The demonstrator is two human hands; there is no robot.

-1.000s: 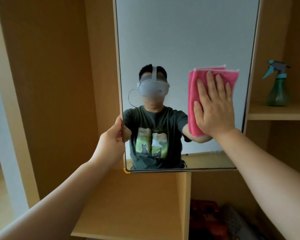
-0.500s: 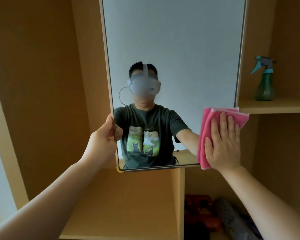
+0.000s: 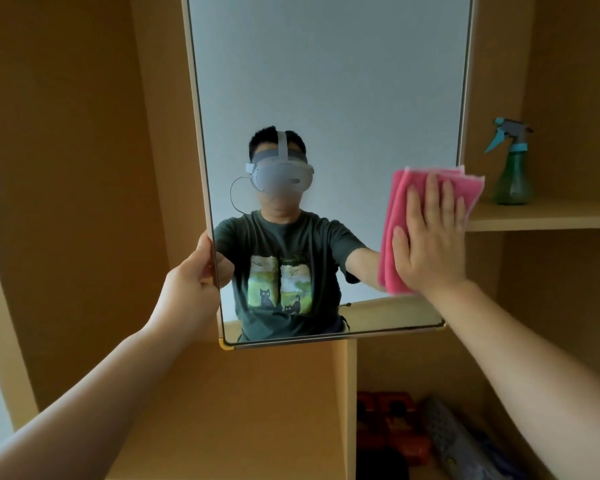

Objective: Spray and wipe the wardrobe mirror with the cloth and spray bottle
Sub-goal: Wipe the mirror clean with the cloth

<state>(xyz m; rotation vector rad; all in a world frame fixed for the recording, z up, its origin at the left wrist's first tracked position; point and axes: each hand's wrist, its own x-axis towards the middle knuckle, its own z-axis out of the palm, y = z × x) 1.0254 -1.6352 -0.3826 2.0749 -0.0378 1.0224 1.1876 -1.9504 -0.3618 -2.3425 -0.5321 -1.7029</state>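
Mirror (image 3: 326,98), a smooth rectangular pane in a thin frame, fills the head view. Left hand (image 3: 191,289) grips its left edge. Right hand (image 3: 430,244) lies flat, fingers straight, pressing a folded fuzzy pink cloth (image 3: 395,209) on the lower right glass. Green translucent spray bottle (image 3: 511,178) stands on the wooden shelf (image 3: 551,216) beside.

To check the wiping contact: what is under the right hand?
Under the flat right hand lies the folded pink cloth, pressed against the mirror near its right edge. The glass beneath the cloth is covered, so its state cannot be seen.
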